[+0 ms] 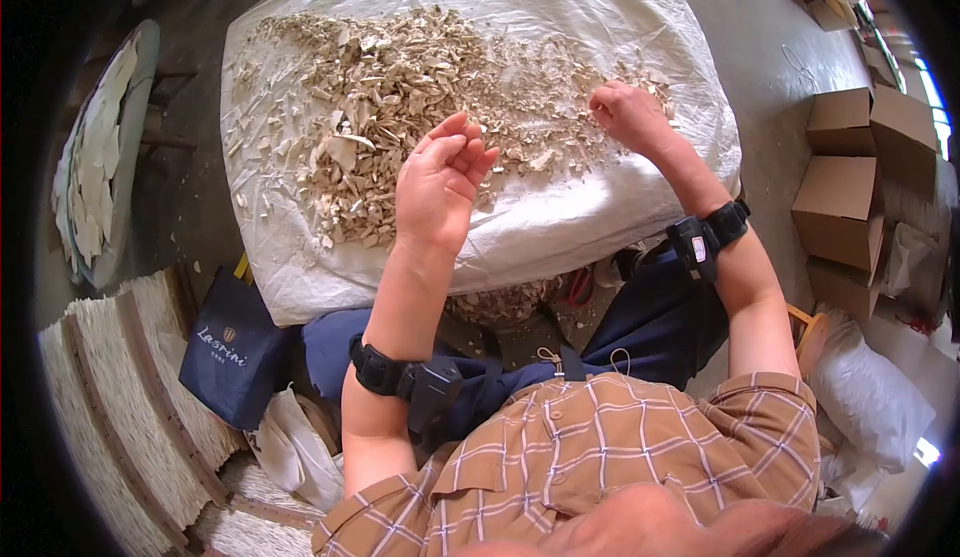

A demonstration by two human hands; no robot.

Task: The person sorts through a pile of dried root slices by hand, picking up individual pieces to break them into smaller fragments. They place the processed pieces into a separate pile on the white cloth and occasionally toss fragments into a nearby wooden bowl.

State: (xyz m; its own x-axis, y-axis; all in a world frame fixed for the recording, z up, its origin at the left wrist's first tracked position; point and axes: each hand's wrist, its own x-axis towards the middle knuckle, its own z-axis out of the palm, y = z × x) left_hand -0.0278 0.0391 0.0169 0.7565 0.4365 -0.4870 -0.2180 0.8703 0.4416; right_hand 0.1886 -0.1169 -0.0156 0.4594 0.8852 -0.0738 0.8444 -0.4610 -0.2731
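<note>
A large heap of dried, pale, chip-like pieces [385, 87] lies on a white cloth [560, 222] spread over a table. Above the heap's near edge, my left hand [438, 187] is turned palm up. Its fingers are loosely curled and apart, and nothing shows in the palm. Farther right, my right hand [632, 117] is held low over a thinner scatter of small bits [540, 82]. Its fingers are bent and pressed together. Whatever they pinch, if anything, is hidden or too small to name.
On the left stand a round tray [130, 157] of flat pale pieces, a dark blue bag [225, 347] and racks of pale strips [130, 377]. Open cardboard boxes [838, 197] and a white sack [865, 387] are on the right. More pieces [505, 302] lie below the table edge.
</note>
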